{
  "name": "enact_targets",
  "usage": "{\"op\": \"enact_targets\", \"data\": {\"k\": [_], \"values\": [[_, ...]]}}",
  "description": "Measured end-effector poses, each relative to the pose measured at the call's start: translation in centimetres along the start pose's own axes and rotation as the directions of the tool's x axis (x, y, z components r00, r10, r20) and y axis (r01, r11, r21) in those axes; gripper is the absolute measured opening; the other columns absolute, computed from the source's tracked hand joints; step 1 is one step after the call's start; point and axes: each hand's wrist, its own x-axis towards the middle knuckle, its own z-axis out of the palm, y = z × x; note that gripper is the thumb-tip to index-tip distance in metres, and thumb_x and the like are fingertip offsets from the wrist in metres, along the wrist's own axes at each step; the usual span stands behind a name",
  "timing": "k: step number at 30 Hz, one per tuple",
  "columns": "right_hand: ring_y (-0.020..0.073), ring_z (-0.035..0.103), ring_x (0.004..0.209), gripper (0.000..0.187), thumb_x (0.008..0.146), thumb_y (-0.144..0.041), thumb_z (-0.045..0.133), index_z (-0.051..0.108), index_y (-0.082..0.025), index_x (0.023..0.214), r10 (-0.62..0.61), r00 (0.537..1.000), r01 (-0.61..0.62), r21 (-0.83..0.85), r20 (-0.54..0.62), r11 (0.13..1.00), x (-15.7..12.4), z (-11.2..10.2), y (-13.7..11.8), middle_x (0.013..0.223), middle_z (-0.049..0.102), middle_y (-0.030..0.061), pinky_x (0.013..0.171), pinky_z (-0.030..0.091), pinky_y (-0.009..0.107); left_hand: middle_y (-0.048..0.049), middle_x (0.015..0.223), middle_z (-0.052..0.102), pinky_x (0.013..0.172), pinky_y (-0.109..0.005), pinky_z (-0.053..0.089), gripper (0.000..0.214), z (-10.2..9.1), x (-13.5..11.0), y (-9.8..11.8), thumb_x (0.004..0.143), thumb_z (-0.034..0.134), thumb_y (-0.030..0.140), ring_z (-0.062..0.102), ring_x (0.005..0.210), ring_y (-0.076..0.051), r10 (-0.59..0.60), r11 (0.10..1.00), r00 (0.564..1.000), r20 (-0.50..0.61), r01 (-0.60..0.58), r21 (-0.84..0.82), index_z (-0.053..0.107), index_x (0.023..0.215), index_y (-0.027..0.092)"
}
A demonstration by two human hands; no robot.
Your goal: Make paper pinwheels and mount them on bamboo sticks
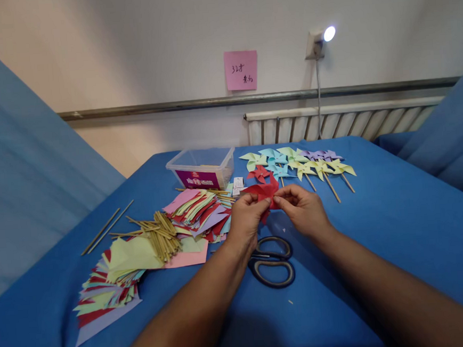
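Both hands pinch a red paper pinwheel (265, 191) held up over the middle of the table. My left hand (247, 213) grips its left and lower side, fingers closed. On the other side, my right hand (301, 206) has thumb and fingertips pressed together at the pinwheel's right edge. The fingers hide part of the paper's centre. Just below my hands lies a pair of scissors (273, 283) with dark handles; my left forearm covers its blades. Behind, finished-looking pinwheels in green, blue, purple and yellow (304, 169) lie beside another red pinwheel (259, 173).
A clear plastic box (200, 160) with a purple label stands at the back. Coloured paper sheets (196, 211) and a heap of wooden sticks (162, 235) lie left, with more paper (108, 290) nearer me. Two sticks (106, 229) lie apart. A small white box (238, 183) sits behind my left hand.
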Motion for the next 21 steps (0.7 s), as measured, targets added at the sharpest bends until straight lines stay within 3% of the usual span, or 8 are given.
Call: {"op": "enact_targets", "data": {"k": [11,21], "values": [[0.0162,0.064,0.066,0.012,0.081,-0.032,0.066,0.069,-0.021,0.081,-0.060,0.998,0.058,-0.070,-0.027,0.996,0.00,-0.02,0.14,0.075,0.071,0.0011,0.064,0.050,0.029,0.0040,0.051,0.059,0.047,-0.019,0.035,0.021,0.01,0.07,-0.01,0.053,0.079,0.020,0.049,0.046,-0.008,0.095,0.994,0.995,-0.009,-0.094,0.059,0.060,0.058,0.015],[0.0162,0.062,0.068,0.011,0.086,-0.028,0.063,0.070,-0.021,0.080,-0.248,0.969,0.238,-0.270,-0.003,0.933,-0.29,-0.36,-0.48,0.079,0.071,0.0017,0.066,0.048,0.030,0.0039,0.057,0.062,0.053,-0.021,0.040,0.013,0.06,-0.26,0.37,0.056,0.077,0.019,0.052,0.052,-0.009,0.209,0.959,0.978,-0.015,-0.201,0.201,0.064,0.059,0.016]]}}
